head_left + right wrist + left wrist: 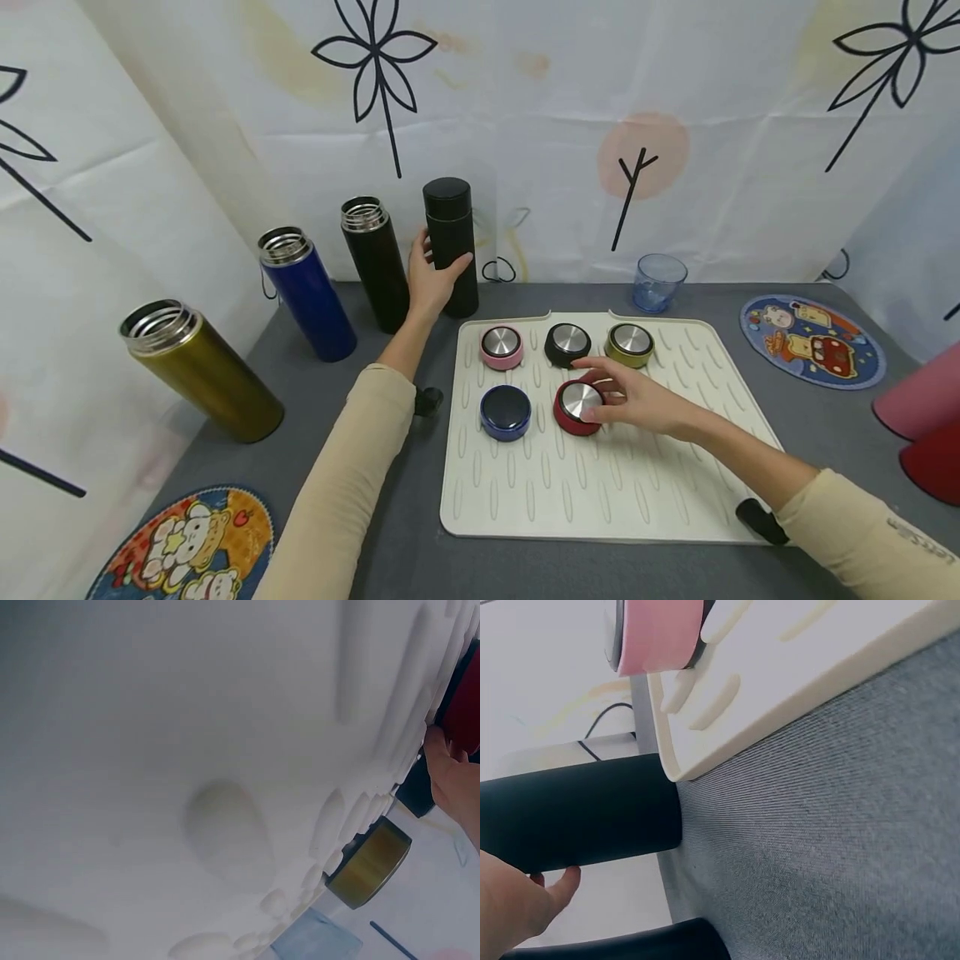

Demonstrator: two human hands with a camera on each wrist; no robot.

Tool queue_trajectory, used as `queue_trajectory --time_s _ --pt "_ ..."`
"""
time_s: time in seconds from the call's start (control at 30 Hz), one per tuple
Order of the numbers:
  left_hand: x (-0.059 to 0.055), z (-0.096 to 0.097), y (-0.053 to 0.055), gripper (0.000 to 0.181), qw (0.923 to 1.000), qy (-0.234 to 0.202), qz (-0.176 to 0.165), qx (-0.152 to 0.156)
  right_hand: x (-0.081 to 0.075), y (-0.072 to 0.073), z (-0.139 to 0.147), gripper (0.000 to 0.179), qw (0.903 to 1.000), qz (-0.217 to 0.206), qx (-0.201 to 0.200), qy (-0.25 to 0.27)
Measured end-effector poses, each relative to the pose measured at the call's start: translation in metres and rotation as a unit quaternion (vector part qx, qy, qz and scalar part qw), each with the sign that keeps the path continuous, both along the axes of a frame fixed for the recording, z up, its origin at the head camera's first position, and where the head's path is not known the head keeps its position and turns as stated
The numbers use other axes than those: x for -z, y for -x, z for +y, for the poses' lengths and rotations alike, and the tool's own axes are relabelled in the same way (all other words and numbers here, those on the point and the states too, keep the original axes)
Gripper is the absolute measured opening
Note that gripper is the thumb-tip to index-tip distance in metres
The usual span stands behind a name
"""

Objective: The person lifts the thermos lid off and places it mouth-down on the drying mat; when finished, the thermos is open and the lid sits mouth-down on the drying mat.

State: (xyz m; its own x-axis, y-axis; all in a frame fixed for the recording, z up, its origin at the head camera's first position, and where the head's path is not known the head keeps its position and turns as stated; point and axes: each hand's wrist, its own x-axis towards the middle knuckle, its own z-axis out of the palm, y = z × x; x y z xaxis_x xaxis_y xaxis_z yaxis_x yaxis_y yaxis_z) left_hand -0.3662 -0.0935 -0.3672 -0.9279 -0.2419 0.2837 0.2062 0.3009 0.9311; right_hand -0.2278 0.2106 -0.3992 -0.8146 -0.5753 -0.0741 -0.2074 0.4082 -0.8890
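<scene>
In the head view my left hand (435,283) holds a tall black flask (450,225) with its lid on, thumb on the near side. The flask (592,814) stands upright at the back in the left wrist view. On the ribbed white mat (675,475), my right hand (645,400) grips a red flask lid (573,412), thumb and fingers at its right side. Around it sit a pink lid (501,346), a black lid (566,343) and a gold lid (630,343), silver discs facing up. A blue lid (506,412) shows a dark top.
Lidless flasks stand at the left: a black one (378,279), a blue one (311,300) and a gold one (210,379). A blue glass (657,283) is behind the mat. Cartoon placemats (813,342) lie at both sides. Pink (922,392) and red (933,458) objects reach in from the right.
</scene>
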Motion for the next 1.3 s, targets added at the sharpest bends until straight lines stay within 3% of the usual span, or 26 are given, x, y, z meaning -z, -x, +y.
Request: queue_trajectory --time_s 0.17,0.33,0.67,1.03,1.3 --pt "0.002 0.000 0.005 0.085 0.9997 0.017 -0.013 -0.012 -0.002 -0.001 0.002 0.067 1.0000 0.001 0.001 0.003" --pt "0.006 0.002 0.009 0.086 0.9990 0.033 -0.029 -0.002 -0.004 -0.004 0.007 0.061 0.9998 -0.006 0.019 0.004" --pt "0.004 -0.006 0.001 0.084 0.9984 0.049 -0.027 -0.014 -0.008 -0.005 0.015 0.059 0.9940 -0.080 0.054 0.052" --pt "-0.007 -0.010 -0.013 0.080 0.9957 0.059 0.071 0.011 -0.014 -0.007 0.018 0.060 0.9869 -0.120 0.067 0.085" --pt "-0.016 -0.012 -0.032 0.077 0.9835 0.105 0.140 0.047 -0.020 -0.007 0.021 0.060 0.9849 -0.120 0.073 0.102"
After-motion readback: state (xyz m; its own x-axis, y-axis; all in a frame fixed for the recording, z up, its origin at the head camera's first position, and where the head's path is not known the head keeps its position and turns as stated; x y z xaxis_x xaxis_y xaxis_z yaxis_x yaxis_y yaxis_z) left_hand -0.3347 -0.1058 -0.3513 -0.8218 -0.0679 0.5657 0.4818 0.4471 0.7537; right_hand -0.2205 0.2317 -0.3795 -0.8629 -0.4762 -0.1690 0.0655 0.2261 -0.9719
